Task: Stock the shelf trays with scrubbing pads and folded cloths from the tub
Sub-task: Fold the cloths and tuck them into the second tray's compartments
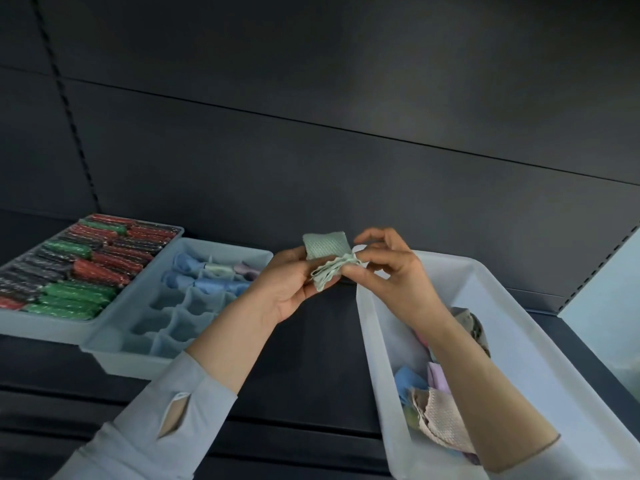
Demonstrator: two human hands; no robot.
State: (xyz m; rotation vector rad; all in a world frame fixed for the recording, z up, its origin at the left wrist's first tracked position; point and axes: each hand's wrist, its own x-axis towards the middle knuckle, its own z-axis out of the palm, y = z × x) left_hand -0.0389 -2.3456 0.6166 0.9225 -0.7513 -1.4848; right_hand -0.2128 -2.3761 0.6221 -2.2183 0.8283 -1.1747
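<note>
A pale green folded cloth (323, 249) is held up over the dark shelf between both hands. My left hand (285, 285) grips it from below, thumb across its lower part. My right hand (391, 271) pinches its frayed edges at the right side. The white tub (519, 327) at the right holds several loose cloths (438, 414) in blue, lilac and beige. A compartment tray (152, 351) left of centre has blue, green and lilac cloths (204, 275) in its far cells; the near cells hold nothing. The tray (41, 329) at far left is packed with red, green and black scrubbing pads (83, 265).
The dark shelf surface (322, 341) runs between the compartment tray and the tub. A dark back panel (311, 133) rises behind. A pale panel (602, 299) stands at the far right edge.
</note>
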